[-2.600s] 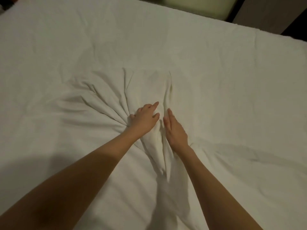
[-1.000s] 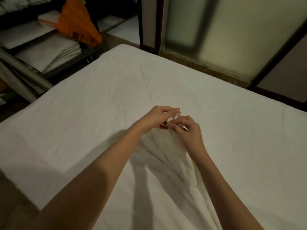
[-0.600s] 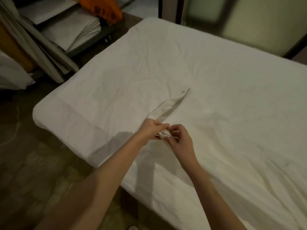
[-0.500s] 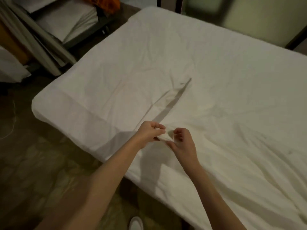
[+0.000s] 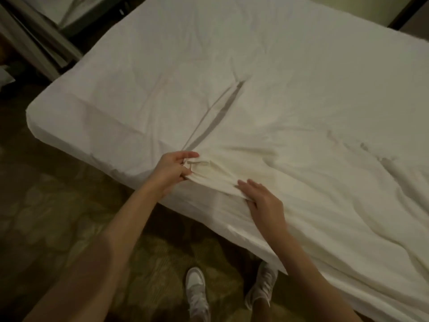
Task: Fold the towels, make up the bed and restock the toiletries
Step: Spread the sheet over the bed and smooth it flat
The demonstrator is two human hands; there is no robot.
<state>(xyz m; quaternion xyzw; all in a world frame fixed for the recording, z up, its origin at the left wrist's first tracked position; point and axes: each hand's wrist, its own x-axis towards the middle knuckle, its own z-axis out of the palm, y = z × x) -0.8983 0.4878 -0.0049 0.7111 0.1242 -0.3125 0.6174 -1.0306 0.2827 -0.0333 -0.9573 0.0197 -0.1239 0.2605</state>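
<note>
Hands now apart: left hand (image 5: 173, 169) pinching sheet (image 5: 232, 168) bunch, right hand (image 5: 260, 197) flat, fingers spread

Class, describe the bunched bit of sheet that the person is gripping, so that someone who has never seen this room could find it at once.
Start at the white bed and follow its near edge, above the person's white shoes. There the left hand pinches a gathered fold of sheet, beside the right hand. Unlike the flatter sheet around it, creases fan out from it.
</note>
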